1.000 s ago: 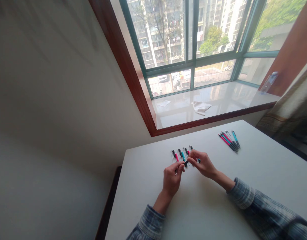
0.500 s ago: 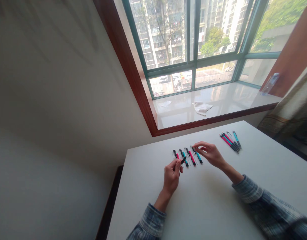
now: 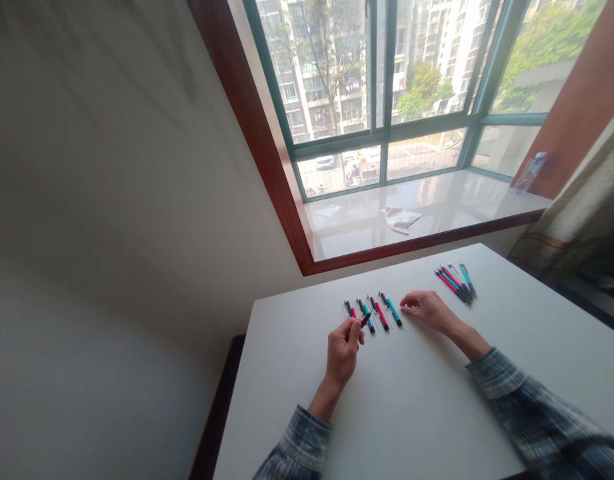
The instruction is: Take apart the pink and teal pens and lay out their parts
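Observation:
My left hand (image 3: 343,347) is closed in a pinch on a small black pen part (image 3: 365,319), held just above the white table (image 3: 417,400). Just beyond it lies a row of pink and teal pens (image 3: 373,312), side by side. My right hand (image 3: 427,309) rests on the table to the right of that row, fingers loosely curled toward the pens, with nothing visible in it. A second bunch of pink and teal pens (image 3: 455,283) lies farther right, near the table's far edge.
A wide windowsill (image 3: 437,207) behind the table holds a crumpled white cloth (image 3: 401,217) and a small clear packet (image 3: 531,170). A curtain (image 3: 577,220) hangs at the right. The wall stands to the left of the table.
My hands were together working on one pen; my right hand then laid a teal pen at the row's right end and drew back to the right. My left hand kept the black part.

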`<state>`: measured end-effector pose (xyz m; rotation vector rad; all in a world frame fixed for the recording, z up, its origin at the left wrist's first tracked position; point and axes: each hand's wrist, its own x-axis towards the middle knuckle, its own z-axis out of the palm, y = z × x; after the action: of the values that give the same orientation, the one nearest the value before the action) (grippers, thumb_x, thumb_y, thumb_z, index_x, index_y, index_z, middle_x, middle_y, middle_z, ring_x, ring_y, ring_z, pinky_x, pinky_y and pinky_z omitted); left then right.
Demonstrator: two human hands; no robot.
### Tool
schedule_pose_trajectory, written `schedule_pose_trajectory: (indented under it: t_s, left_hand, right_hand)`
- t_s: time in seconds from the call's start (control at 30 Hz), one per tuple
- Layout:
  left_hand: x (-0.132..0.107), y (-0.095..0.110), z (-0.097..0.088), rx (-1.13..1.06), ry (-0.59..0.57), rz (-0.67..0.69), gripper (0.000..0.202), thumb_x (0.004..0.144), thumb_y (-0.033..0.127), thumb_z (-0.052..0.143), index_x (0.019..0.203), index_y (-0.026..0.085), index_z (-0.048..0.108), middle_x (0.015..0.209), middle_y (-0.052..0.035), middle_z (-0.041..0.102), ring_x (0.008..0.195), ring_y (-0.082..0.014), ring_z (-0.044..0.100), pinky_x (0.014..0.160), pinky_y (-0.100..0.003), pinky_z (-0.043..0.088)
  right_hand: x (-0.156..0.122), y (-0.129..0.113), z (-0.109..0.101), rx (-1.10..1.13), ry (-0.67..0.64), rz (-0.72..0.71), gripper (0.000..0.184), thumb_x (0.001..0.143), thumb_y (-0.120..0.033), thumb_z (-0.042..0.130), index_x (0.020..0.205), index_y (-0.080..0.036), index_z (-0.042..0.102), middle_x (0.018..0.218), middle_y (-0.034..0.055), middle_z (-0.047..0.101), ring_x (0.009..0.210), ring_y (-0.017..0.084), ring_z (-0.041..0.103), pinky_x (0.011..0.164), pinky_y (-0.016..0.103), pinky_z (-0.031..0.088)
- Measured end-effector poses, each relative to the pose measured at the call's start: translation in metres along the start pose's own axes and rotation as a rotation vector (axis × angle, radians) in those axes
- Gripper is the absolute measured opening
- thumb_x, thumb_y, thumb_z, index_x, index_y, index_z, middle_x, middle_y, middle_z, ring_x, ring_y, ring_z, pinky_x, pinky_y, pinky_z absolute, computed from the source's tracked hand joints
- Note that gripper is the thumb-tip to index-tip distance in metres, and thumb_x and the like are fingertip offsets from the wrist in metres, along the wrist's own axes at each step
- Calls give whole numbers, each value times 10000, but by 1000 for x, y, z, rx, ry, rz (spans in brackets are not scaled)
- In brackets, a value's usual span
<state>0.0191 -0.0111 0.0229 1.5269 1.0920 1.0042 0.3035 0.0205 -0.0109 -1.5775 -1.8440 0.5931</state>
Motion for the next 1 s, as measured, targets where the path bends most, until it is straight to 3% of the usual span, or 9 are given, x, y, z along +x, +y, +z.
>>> schedule_pose_trajectory:
  t_s: [0.37, 0.57, 1.0]
  left_hand:
    - [-1, 2, -1, 26, 25, 5, 536, 975, 630, 499, 946, 149, 733, 636, 12, 556, 484, -89, 363, 454, -200, 302]
    - [1, -1, -1, 31, 15, 0, 520, 988, 612, 493, 971, 148, 728, 650, 10, 556, 498, -93, 359, 460, -202, 294]
    - [5, -4, 1, 12, 25, 1, 452, 984, 560, 529, 980, 151, 720, 673, 11, 558, 502, -85, 368, 455, -194, 294]
  right_hand:
    - [44, 10, 19, 35, 136, 62, 300, 850, -420, 625, 908, -206, 827, 790, 58, 769, 730, 217, 684, 705, 309, 490]
    - [44, 13, 27, 45, 180, 68, 310, 855, -427, 622, 949, -225, 837, 824, 54, 778, 737, 213, 680, 727, 316, 492]
    - [43, 15, 24, 42, 185, 56, 291, 859, -395, 631, 975, -230, 841, 845, 61, 786, 776, 228, 690, 748, 322, 500]
